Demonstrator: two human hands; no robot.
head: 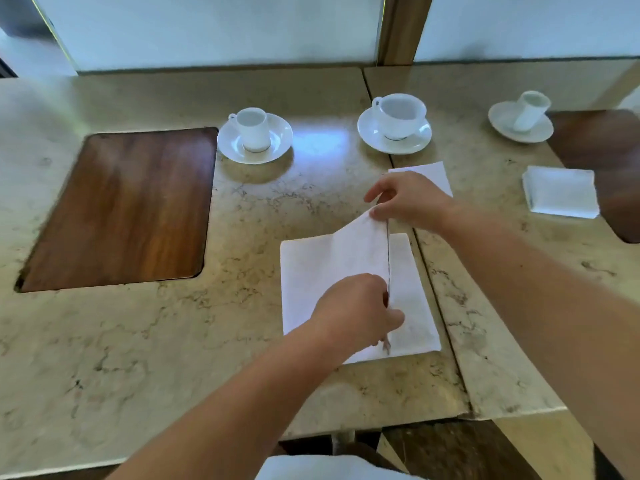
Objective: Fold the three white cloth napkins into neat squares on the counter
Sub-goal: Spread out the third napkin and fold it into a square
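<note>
Nearest the camera: a patch of white cloth [311, 467] at the bottom edge, close to the person's body; whether it is a napkin I cannot tell.
Left hand [353, 310]: its grip is pinched on the near end of a raised edge of the napkin in work [311, 271], fingers curled round the cloth.
Right hand [408, 200]: its grip pinches the far end of that same edge, lifted a little above the tabletop [242, 220].
Napkin in work: lies flat in front of the person, just left of the seam between the two slabs, with one flap held up between both hands.
Relation that matters: the lifted edge runs away from the person, near to far, left hand at the near end and right hand at the far end; the flap opens leftward, so I judge the fold will be laid across to one side.
Second napkin [429, 174]: flat behind the right hand, partly hidden by it.
Folded napkin [561, 192]: a finished-looking square, well apart to the right.
Progress: one looks done, one is mid-fold, one seems to wait.
Left cup [254, 129]: upright on its saucer [277, 140]; looks empty.
Middle cup [401, 114]: on a saucer [370, 133]; looks empty.
Right cup [531, 110]: on a saucer [502, 119], blurred.
Wooden inlay [117, 209]: set in the tabletop, far left.
</note>
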